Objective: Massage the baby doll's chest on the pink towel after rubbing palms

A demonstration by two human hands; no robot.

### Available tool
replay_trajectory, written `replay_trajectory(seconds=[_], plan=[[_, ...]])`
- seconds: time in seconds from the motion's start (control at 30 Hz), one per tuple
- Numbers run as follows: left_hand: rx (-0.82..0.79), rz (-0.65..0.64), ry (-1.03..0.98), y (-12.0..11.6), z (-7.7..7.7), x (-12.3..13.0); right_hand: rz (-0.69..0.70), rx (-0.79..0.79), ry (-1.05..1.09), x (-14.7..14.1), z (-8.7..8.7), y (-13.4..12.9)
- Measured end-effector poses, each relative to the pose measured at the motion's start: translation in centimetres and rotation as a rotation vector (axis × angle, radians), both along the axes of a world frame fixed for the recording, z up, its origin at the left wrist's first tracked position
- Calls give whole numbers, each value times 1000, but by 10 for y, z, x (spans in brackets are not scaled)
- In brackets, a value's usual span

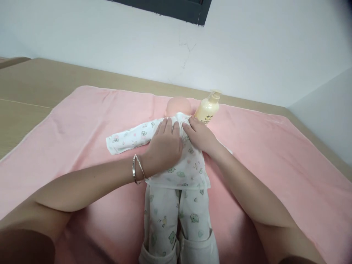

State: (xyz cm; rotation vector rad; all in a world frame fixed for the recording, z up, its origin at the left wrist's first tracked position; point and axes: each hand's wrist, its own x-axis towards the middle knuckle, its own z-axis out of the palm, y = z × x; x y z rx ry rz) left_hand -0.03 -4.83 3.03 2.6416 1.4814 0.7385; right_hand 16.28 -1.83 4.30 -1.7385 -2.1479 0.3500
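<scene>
A baby doll lies on a pink blanket, its bald head at the far end and its legs toward me. It wears a white printed shirt and matching trousers with turned-up cuffs. My left hand rests flat on the shirt's chest, fingers stretched out toward the collar. Near the neck and shoulder, my right hand lies on the shirt with its fingers extended. One sleeve spreads out to the left; the other is mostly hidden behind my right arm.
A pale yellow pump bottle stands on the blanket just right of the doll's head. The blanket covers much of a wooden table set against a white wall. A silver bangle circles my left wrist.
</scene>
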Motion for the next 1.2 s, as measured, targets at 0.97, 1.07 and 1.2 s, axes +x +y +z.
replay_trajectory(seconds=[0.97,1.07,1.2], plan=[[-6,-7,54,21,2,-9,70,138,-76,-4,-13,-9],[6,-23,111,7,6,-8,84,123,-81,-3,-12,-7],[-5,-31,140,-3,8,-8,67,125,-73,-4,-11,-6]])
